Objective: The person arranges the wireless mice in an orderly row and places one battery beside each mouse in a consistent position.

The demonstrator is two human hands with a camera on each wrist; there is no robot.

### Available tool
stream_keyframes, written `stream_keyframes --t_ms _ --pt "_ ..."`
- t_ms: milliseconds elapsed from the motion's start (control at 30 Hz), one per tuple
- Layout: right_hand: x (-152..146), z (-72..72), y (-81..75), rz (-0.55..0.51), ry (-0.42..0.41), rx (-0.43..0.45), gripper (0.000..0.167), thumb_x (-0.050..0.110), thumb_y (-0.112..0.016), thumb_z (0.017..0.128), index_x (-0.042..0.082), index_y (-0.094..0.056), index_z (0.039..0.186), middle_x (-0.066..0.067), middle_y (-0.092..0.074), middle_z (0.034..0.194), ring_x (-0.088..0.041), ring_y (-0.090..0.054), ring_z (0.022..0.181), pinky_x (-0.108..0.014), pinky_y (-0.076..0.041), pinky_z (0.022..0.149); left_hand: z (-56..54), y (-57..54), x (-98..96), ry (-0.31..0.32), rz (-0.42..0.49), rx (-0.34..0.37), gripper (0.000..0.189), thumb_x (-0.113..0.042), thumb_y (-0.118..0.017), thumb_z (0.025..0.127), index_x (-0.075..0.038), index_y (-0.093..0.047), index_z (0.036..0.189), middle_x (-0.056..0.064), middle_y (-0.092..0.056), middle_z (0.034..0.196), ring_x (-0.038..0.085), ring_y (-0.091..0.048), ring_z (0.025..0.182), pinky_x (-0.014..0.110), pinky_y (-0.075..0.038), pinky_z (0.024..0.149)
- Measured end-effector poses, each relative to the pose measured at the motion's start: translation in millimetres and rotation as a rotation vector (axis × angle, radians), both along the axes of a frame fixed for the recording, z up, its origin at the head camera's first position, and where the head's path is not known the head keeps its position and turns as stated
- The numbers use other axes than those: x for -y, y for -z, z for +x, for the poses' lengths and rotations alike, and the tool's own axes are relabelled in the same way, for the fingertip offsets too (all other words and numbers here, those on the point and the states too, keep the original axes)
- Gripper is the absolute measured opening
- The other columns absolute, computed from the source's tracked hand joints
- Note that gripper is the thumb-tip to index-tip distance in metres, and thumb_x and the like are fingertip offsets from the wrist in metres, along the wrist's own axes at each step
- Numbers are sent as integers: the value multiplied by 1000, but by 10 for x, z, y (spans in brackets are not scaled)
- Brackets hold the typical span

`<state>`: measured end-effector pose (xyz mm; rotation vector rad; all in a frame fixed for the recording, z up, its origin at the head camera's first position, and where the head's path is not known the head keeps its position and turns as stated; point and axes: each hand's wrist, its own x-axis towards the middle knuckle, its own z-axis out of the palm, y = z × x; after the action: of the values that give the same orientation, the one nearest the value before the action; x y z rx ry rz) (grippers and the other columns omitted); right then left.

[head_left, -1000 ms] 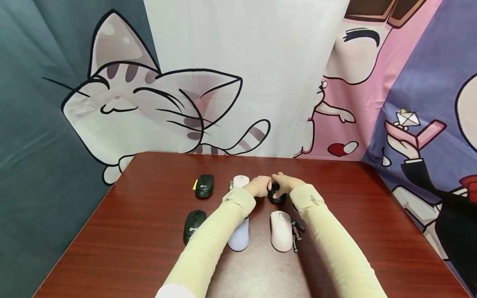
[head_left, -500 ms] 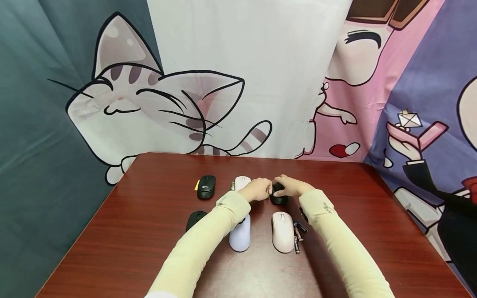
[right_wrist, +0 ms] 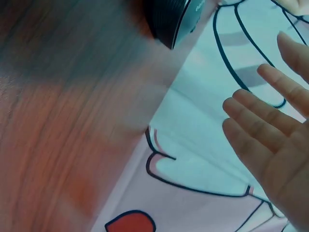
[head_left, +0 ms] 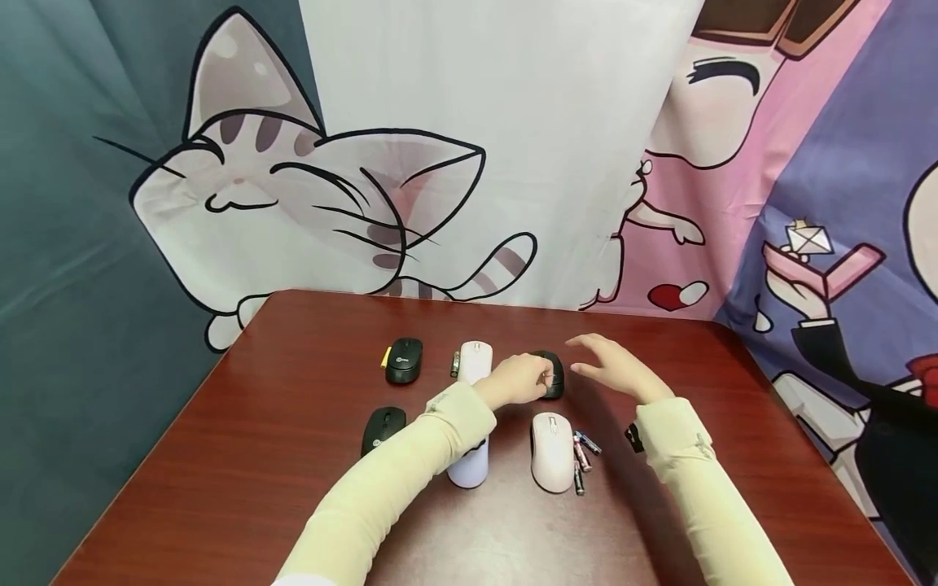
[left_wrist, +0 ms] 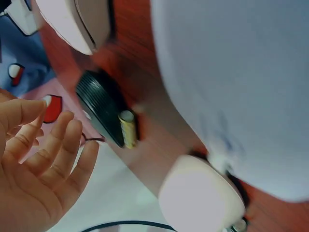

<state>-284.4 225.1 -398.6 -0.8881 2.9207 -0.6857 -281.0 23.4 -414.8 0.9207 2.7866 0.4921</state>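
Note:
In the head view my left hand (head_left: 517,379) hovers in front of a black computer mouse (head_left: 554,376), partly hiding it. The left wrist view shows that hand's fingers (left_wrist: 48,154) loosely bent, with nothing seen between them. A yellow battery (left_wrist: 128,129) sits against the side of the same black mouse (left_wrist: 102,107) on the table. My right hand (head_left: 614,368) is raised to the right of the mouse, apart from it. Its fingers are spread and hold nothing in the right wrist view, where the mouse (right_wrist: 175,21) appears at the top.
Beneath the left forearm lies a lavender mouse (head_left: 470,467). A white mouse (head_left: 553,452) has several batteries (head_left: 582,452) on its right. Farther back are another white mouse (head_left: 475,360) with a battery (head_left: 455,364) and a black mouse (head_left: 404,360). Another black mouse (head_left: 383,426) is front left.
My right hand has let go of the black mouse and drawn back to the right. The left hand has shifted slightly right, now covering part of the mouse.

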Motion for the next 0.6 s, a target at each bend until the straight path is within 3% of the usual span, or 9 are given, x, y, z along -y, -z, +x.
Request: stream_keyframes --t_ms 200,333,600 --pt "-144 112 13 -60 33 -88 32 2 -61 87 -5 -57 118 -23 -60 117 -39 -54 113 -54 -41 96 188 -14 -137 52 -5 -95 5 -17 -61 88 -20 -63 85 -7 -64 84 10 -61 80 29 -51 73" --pt "-213 173 -1 -98 46 -145 32 -3 -59 85 -4 -58 117 -21 -61 116 -37 -55 110 -53 -42 93 346 22 -267 88 -33 -191 3 -21 -64 86 -22 -66 89 -7 -65 88 9 -62 82 24 -48 67" --pt "-250 243 -72 -135 66 -201 36 -5 -61 84 -1 -57 119 -19 -61 118 -35 -55 111 -50 -42 91 704 104 -540 162 -234 -514 18 -42 -65 84 -30 -68 97 -11 -64 97 9 -57 89 23 -45 67"
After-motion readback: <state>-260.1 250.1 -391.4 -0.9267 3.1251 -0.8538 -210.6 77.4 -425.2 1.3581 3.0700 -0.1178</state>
